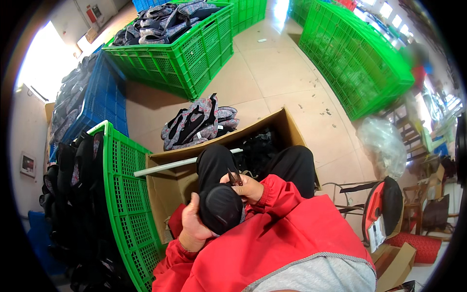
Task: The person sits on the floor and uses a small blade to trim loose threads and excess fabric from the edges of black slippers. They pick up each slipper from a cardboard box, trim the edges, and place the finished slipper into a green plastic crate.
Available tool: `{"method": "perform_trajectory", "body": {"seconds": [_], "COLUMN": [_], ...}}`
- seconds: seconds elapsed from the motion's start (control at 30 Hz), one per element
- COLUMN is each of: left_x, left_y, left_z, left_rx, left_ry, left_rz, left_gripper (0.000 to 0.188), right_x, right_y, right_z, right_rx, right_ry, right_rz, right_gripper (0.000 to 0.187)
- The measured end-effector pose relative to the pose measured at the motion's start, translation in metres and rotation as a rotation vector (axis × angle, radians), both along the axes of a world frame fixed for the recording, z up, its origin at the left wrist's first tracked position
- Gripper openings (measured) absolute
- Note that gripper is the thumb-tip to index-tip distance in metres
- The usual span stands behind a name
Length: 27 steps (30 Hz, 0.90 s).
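On my lap lies a black moulded bra [221,210], one rounded cup facing up. My left hand [192,225] grips its left edge, thumb raised beside the cup and fingers hidden underneath. A small pair of dark thread snips [233,178] sticks up from my right hand [250,189], which is closed around them at the cup's upper right edge. Whether my right fingers also pinch the fabric cannot be seen. An open cardboard box [287,127] stands around my knees with black items inside. Beyond its far edge is a heap of floral and black bras [197,124].
A white rod [165,167] crosses the box. Left stands a green crate [127,209] beside a pile of black bras [80,190]. Further off are a blue crate [104,92], a filled green crate [194,63] and another green crate [355,58]. A chair [382,207] stands at right.
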<state>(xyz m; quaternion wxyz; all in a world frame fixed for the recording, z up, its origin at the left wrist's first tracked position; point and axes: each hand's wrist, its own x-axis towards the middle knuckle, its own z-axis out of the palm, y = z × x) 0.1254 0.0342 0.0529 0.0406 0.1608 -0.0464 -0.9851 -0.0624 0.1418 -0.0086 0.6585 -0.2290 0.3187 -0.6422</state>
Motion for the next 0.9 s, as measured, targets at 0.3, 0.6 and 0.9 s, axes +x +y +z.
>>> {"method": "perform_trajectory", "body": {"seconds": [0.3, 0.6, 0.9], "left_x": [0.018, -0.004, -0.027], "left_y": [-0.054, -0.056, -0.032], "left_z": [-0.005, -0.022, -0.032], "left_rx": [-0.657, -0.269, -1.091], "left_ry": [0.195, -0.243, -0.572], "left_rz": [0.661, 0.556, 0.762], "left_gripper": [0.056, 0.035, 0.022], "right_x": [0.011, -0.013, -0.030], "right_y": [0.022, 0.024, 0.023], "right_z": [-0.025, -0.009, -0.003], "right_rx": [0.154, 0.168, 0.276], "right_ry": [-0.093, 0.026, 0.260], "right_rz": [-0.036, -0.414, -0.599], "right_gripper": [0.028, 0.026, 0.020]}}
